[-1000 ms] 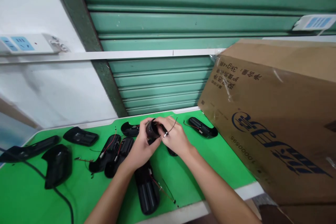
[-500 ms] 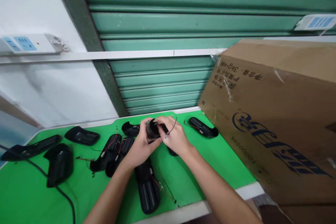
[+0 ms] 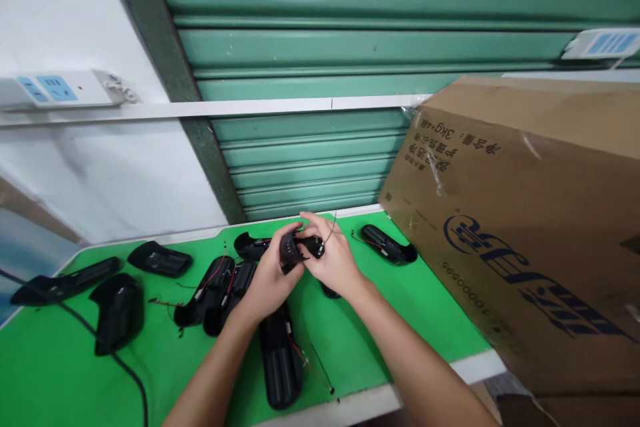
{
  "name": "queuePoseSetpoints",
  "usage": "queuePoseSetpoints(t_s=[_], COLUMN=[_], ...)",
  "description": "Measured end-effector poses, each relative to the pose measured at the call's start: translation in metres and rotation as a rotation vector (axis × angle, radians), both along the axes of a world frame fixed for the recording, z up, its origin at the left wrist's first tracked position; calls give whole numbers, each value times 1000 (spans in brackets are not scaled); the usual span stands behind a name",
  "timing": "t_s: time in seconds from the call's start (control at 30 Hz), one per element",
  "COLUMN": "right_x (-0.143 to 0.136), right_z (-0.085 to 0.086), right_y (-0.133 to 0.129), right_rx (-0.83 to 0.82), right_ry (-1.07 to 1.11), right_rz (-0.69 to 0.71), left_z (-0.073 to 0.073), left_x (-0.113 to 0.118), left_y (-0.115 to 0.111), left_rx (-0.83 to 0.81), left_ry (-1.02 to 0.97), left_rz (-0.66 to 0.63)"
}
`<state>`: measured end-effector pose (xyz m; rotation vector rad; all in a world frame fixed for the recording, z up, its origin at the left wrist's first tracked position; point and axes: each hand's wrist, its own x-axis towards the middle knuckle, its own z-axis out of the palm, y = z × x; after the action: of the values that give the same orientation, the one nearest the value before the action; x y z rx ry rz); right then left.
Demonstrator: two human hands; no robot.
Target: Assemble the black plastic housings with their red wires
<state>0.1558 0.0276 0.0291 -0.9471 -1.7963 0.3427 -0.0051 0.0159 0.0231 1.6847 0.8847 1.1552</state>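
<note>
Both hands meet above the middle of the green table. My left hand [image 3: 274, 275] is closed around a black curved plastic shell [image 3: 291, 248], whose concave edge faces right. My right hand [image 3: 331, 260] is closed too, its fingers at the shell's right side on a small black part [image 3: 315, 247] with a thin wire rising from it. Exactly what that part is I cannot tell. Beneath the left forearm lies a long black casing [image 3: 280, 367] with thin wires. Two more wired casings [image 3: 213, 290] sit left of the hands, and another black casing [image 3: 250, 247] is partly hidden behind them.
More black casings [image 3: 117, 313] lie at the left of the green table [image 3: 390, 327], crossed by a black cable [image 3: 131, 373]. One wired casing [image 3: 387, 244] is at the right, beside a large cardboard box [image 3: 500, 233]. A green shutter [image 3: 310, 167] stands behind.
The shell has turned in my left hand, so more of its outer side shows. My right fingers have shifted, exposing more of the small black part. The view has moved slightly.
</note>
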Motion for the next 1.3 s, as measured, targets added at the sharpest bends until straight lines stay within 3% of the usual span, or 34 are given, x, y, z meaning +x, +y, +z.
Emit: queuePoseSetpoints(t_s=[0.23, 0.33, 0.4, 0.5, 0.57, 0.7, 0.8, 0.93, 1.13, 1.3], right_x=[3, 5, 7, 12, 15, 20, 20, 15, 11, 9], right_z=[11, 11, 9, 7, 6, 9, 10, 9, 7, 13], right_y=[-6, -4, 1, 8, 11, 12, 9, 7, 7, 2], right_rx=[23, 2, -175, -546, -629, -529, -446, -347, -380, -506], right_ry=[8, 133, 308, 527, 595, 588, 471, 326, 384, 588], right_rz=[16, -39, -4, 194, 290, 305, 277, 198, 138, 282], left_z=[-1, 0, 2, 5, 8, 16, 20, 22, 27, 28], left_x=[1, 4, 6, 4, 1, -4, -7, -8, -7, -11], left_y=[2, 0, -3, -7, -9, -8, -4, -2, -2, 0], left_rx=[28, 87, 100, 70, 19, -297, -496, -569, -663, -710], left_ry=[-102, -158, -186, -169, -141, -292, -370, -300, -469, -493], left_rz=[46, 90, 103, 54, -25, -145, -49, 23, 2, -50])
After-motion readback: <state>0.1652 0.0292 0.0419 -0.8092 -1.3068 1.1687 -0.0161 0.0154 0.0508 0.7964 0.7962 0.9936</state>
